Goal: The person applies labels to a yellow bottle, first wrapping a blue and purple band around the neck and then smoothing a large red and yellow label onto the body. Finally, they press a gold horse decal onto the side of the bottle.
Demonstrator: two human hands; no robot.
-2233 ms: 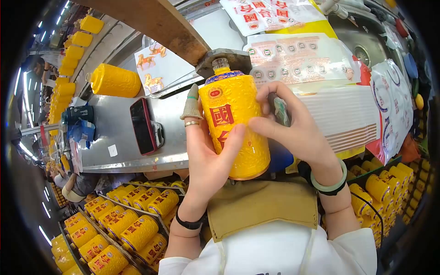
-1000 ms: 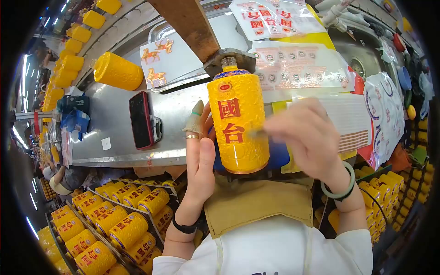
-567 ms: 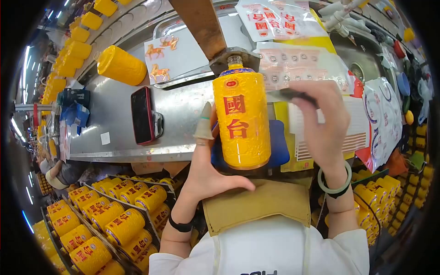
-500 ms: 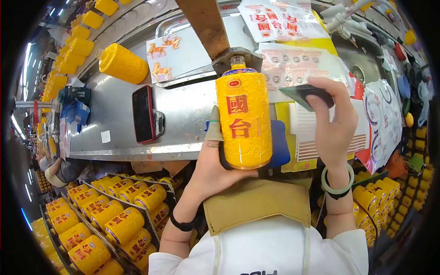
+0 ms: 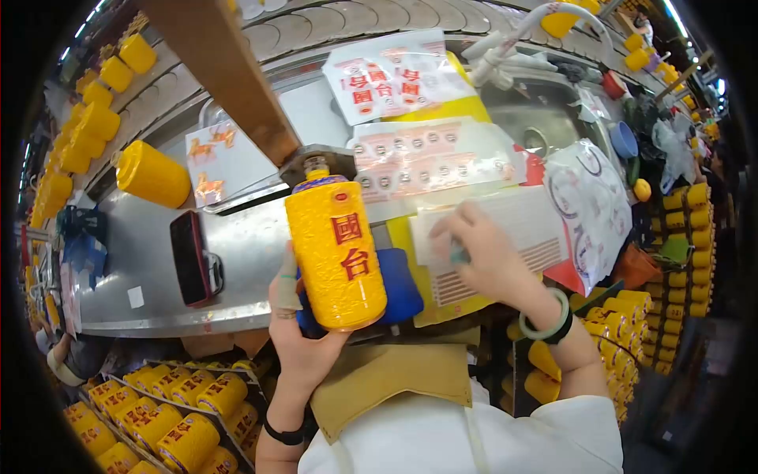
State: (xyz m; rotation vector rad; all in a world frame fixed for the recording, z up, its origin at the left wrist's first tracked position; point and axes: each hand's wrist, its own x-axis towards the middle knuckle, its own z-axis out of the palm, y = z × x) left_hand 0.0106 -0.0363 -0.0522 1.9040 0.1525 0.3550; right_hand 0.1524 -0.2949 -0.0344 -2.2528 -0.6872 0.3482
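Observation:
A yellow embossed bottle [image 5: 335, 257] with red characters leans in the middle of the view, its neck at the metal bracket [image 5: 317, 164] on a wooden bar. My left hand [image 5: 304, 340] grips the bottle's lower left side, thumb under its base and a covering on one finger. My right hand [image 5: 485, 257] is over a white sheet with brown stripes [image 5: 497, 229], fingers curled and slightly blurred. A bit of a flat green piece [image 5: 459, 253] shows beneath those fingers; the rest of it is hidden. Below the bottle lies a blue pad [image 5: 400, 286].
Left on the metal bench lie a phone [image 5: 189, 257] and another yellow bottle [image 5: 154, 174]. Label sheets [image 5: 430, 158] and a sink [image 5: 537, 130] are beyond my right hand. Crates of yellow bottles [image 5: 185, 430] stand lower left, with more at right.
My right hand has moved from beside the bottle, where it held up the flat green piece, down to the striped sheet. The view has swung right; my left hand still grips the bottle.

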